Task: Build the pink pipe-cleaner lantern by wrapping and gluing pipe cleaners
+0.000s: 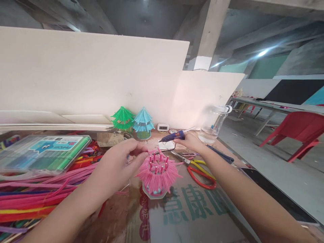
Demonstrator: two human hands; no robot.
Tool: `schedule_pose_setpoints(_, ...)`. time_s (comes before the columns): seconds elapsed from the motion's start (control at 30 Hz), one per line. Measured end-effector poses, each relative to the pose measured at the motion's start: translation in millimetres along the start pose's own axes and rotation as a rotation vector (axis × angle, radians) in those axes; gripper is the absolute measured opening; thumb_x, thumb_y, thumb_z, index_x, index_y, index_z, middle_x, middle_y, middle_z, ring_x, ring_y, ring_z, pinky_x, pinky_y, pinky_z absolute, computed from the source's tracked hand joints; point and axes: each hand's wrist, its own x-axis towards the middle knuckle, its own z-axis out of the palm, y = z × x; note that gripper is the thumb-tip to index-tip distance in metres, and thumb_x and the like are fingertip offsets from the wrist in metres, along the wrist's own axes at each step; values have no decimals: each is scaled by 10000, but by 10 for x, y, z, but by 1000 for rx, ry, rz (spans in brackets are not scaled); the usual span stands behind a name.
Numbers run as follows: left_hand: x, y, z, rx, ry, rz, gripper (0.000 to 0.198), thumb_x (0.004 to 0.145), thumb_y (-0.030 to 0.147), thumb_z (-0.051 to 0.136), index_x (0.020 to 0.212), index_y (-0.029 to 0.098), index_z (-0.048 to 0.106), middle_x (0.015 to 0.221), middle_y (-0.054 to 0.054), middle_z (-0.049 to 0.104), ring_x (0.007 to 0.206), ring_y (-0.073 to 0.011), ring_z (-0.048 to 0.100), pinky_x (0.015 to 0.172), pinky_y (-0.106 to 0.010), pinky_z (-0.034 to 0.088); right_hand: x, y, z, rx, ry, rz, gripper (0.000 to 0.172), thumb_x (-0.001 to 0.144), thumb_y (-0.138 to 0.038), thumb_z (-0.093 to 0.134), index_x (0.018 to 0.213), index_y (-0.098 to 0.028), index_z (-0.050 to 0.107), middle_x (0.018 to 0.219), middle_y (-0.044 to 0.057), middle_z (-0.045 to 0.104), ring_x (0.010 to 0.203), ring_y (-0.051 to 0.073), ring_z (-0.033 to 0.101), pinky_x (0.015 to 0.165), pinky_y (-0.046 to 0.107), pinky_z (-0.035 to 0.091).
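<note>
Judging by looks, your pink pagoda (157, 175) on the desk (192, 216) is light, soft & crushable, so grip gently by its base, not the fringe; L hand (118, 162) fingers pinch its top edge, R hand (189, 143) fingers wrap the glue gun (173, 136).

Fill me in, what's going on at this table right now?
A person is building a pink pagoda from pipe cleaners on the table. The left hand has its fingertips closed at the model's top; what they pinch is too small to tell. The right hand grips a glue gun just behind it. Scissors lie to the right, loose pipe cleaners to the left. A green pagoda and a blue pagoda stand at the back.
</note>
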Motion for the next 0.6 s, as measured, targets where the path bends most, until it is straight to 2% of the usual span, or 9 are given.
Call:
schedule_pose_setpoints(0.13,-8,-1,-6,19,-8,51,215,884,343,473,822,220,637,752,9,631,703,-163,584,635,-257,436,201,154,254,-16,-72,78,294,933,-341,587,1157,-151,606,1144,73,638,970,207,641,830,401,551)
schedule_pose_setpoints(0.27,-16,42,-11,4,-37,53,218,877,318,449,803,216,627,755,-1,640,721,-174,589,645,-265,441,216,232,367,-7,-115,104,333,934,-342,587,1213,-160,578,1212,83,607,1022,225,627,853,425,548)
schedule_pose_setpoints(0.43,-12,127,-27,10,-74,33,238,852,345,459,753,207,625,740,-14,647,710,-183,595,651,-278,451,151,266,296,26,-112,78,328,935,-337,588,1209,-158,579,1201,84,612,1013,217,630,850,425,548)
schedule_pose_setpoints(0.6,-10,146,-23,-2,-81,43,219,836,349,488,758,213,642,742,-14,663,696,-182,601,652,-276,460,-44,290,73,15,-81,76,271,898,-274,628,1131,-136,628,1109,101,666,975,205,649,846,369,537)
